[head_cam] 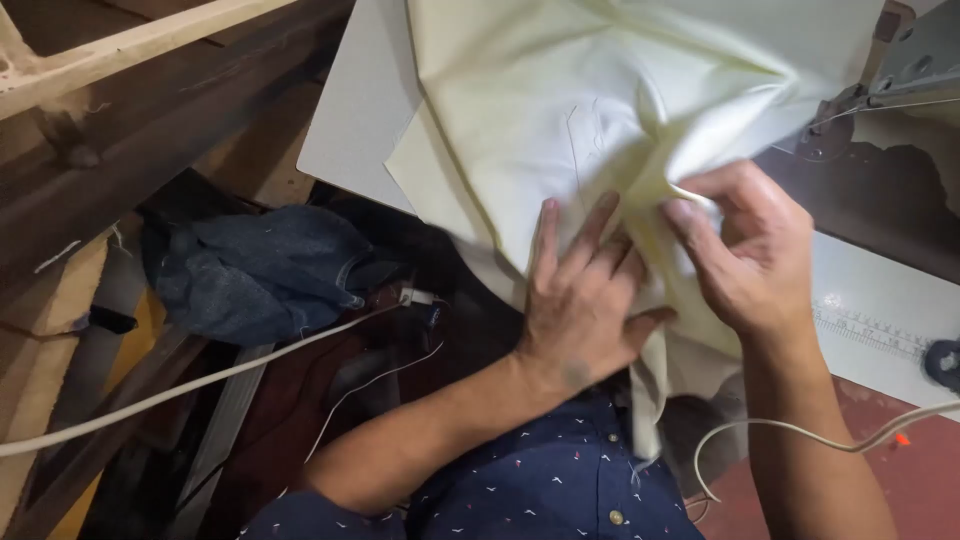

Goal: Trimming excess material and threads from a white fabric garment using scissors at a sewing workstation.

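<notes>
A large sheet of pale cream-yellow woven cloth lies rumpled across the grey-white sewing table top and hangs over its near edge toward the person's lap. The left hand lies flat on the cloth with fingers spread and straight, pressing the fabric down at the table's edge; it grips nothing. The right hand sits just beside it, touching the same fold: its thumb and forefinger are closed in a pinch on a narrow raised crease of the cloth, the other fingers curled behind. A faint line of stitching shows on the cloth above the left hand's fingertips.

At the upper right stands the grey metal head of a sewing machine, with a printed ruler strip on the table beneath it. A thin white cord loops over the red floor by the right forearm. To the left of the table, lower down, a crumpled heap of dark blue denim rests on darker cloth, and a thick cream cable runs slantwise past it. The person wears a dark navy buttoned shirt with tiny light specks
</notes>
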